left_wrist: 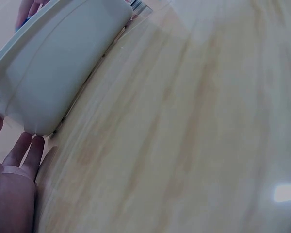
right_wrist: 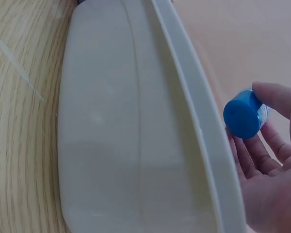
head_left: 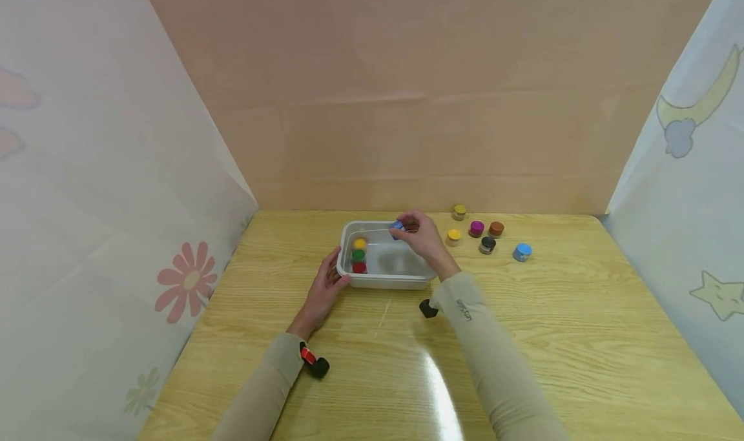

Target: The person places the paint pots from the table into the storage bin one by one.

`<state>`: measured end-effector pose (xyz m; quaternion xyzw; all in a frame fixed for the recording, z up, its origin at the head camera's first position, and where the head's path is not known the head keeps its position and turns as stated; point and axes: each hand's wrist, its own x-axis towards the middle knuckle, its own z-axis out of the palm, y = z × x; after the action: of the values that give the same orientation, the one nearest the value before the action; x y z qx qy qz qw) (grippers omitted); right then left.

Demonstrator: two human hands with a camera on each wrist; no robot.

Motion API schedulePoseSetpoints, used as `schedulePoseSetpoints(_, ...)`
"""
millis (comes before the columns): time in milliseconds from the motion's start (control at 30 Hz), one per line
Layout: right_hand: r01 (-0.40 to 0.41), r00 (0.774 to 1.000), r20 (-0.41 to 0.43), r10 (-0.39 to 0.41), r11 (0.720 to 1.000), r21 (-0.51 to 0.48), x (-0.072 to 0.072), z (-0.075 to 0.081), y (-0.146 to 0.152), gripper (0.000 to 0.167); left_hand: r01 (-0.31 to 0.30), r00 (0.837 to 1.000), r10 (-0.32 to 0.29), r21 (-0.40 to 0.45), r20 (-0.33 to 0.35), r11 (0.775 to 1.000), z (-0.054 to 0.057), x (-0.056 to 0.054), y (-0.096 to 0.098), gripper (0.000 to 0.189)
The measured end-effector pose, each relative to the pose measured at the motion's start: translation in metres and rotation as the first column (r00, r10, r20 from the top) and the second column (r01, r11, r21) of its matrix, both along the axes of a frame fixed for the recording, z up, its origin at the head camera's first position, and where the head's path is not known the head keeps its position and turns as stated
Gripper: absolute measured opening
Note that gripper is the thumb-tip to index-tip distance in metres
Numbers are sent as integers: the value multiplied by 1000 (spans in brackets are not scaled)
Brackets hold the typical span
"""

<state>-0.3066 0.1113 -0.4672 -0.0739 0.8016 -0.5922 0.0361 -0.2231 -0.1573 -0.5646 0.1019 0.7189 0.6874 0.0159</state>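
A white plastic tub [head_left: 386, 283] stands on the table in the head view. At its near left corner my left hand [head_left: 323, 289] grips it, thumb at the rim and fingers against the end wall. My right hand [head_left: 423, 237] pinches a small blue paint jar [head_left: 397, 228] above the tub's far right part; the right wrist view shows the jar [right_wrist: 243, 115] tilted, clear of the rim. Inside the tub, along its left end, lie a yellow-orange paint jar [head_left: 360, 243], a green paint jar [head_left: 358, 256] and a red paint jar [head_left: 360, 268] in a row.
Right of the tub stand several paint jars: yellow [head_left: 459, 212], yellow-orange [head_left: 453, 237], purple [head_left: 476, 228], brown [head_left: 496, 229], black [head_left: 487, 245] and light blue [head_left: 522, 252]. A brown backdrop [head_left: 407, 105] rises behind the table, with printed cloth at both sides.
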Motion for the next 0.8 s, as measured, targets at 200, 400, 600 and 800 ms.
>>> schedulePoseSetpoints(200, 7, 1000, -19, -7, 1000, 10, -2, -3, -6, 40, -7, 1000, 7, -2, 2, 1000, 0, 1, 1, 70)
schedulePoseSetpoints(400, -3, 1000, -24, 4, 999, 46, -5, -9, -10, 42, -11, 1000, 11, 2, 9, 1000, 0, 1, 0, 71)
schedulePoseSetpoints(600, 0, 1000, 2, 0, 993, 114, -6, -12, -14, 39, -7, 1000, 7, 5, 9, 1000, 0, 1, 0, 69)
schedulePoseSetpoints(800, -18, 1000, 0, 18, 988, 154, -5, -14, -16, 35, -12, 1000, 12, -1, 5, 1000, 0, 1, 1, 68)
